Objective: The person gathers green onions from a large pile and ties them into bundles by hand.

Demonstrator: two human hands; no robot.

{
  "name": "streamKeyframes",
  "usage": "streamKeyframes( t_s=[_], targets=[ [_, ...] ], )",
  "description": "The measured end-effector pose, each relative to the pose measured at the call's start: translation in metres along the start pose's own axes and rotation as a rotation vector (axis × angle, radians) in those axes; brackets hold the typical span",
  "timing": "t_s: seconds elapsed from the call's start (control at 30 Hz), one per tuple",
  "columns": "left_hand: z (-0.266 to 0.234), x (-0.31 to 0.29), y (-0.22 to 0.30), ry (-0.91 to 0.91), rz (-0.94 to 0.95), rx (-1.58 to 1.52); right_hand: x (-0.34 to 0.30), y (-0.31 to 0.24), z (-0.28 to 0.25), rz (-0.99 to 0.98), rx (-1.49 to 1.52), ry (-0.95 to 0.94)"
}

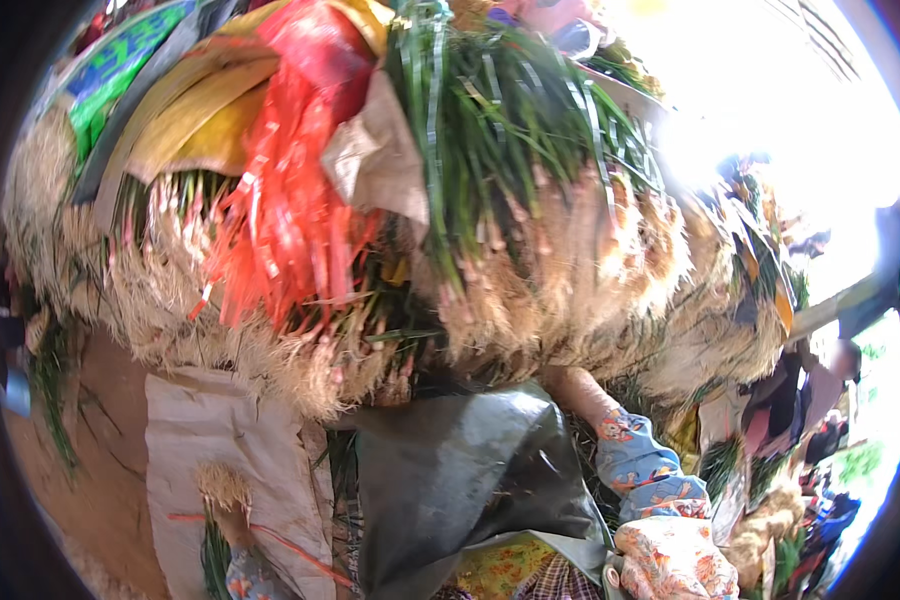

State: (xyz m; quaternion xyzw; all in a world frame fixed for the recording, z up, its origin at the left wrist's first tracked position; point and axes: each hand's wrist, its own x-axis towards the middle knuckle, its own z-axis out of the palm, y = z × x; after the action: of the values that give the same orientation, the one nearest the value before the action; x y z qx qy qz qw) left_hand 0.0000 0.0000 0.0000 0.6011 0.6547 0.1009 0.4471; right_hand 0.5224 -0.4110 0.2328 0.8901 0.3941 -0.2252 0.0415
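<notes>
At the lower left, my left hand [235, 525] is closed round a bunch of green onions [222, 486]. Their pale bushy roots stick up above the fist and the green leaves hang below it. A thin red plastic strip [300, 553] trails from beside that hand across the sack. My right arm reaches forward to the root side of a large heap of green onions [530, 270]. Only the wrist end of my right hand [570, 388] shows; its fingers are hidden by the roots. A dark plastic apron [470, 470] covers my front.
Red plastic strips [300, 190] hang over the heap beside yellow sacking [205, 130]. A pale woven sack [220, 420] hangs or lies at the left, next to brown ground [95, 420]. A person [820, 390] and more onion bundles are at the right.
</notes>
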Motion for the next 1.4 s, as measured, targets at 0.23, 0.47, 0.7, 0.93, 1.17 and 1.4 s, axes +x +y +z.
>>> streamKeyframes(
  t_s=[0.23,0.47,0.7,0.93,1.17,1.4],
  targets=[
    [-0.007,-0.114,0.261,-0.11,0.615,-0.482,-0.066,-0.01,-0.104,0.084,0.794,0.3],
    [0.01,-0.27,0.544,-0.195,1.555,-0.122,-0.012,-0.012,-0.193,-0.027,0.818,0.897],
    [0.037,-0.393,0.708,0.095,2.103,0.372,0.072,-0.05,-0.251,0.172,0.035,0.824],
    [0.131,-0.306,0.59,-0.454,1.533,-0.113,0.014,-0.021,-0.213,-0.266,1.46,0.533],
    [0.225,-0.306,0.47,-0.934,1.139,-0.423,-0.022,-0.07,-0.158,-0.304,1.585,0.577],
    [0.183,-0.315,0.463,-1.199,0.412,-0.676,0.002,-0.065,-0.136,-0.286,0.326,0.99]
  ],
)
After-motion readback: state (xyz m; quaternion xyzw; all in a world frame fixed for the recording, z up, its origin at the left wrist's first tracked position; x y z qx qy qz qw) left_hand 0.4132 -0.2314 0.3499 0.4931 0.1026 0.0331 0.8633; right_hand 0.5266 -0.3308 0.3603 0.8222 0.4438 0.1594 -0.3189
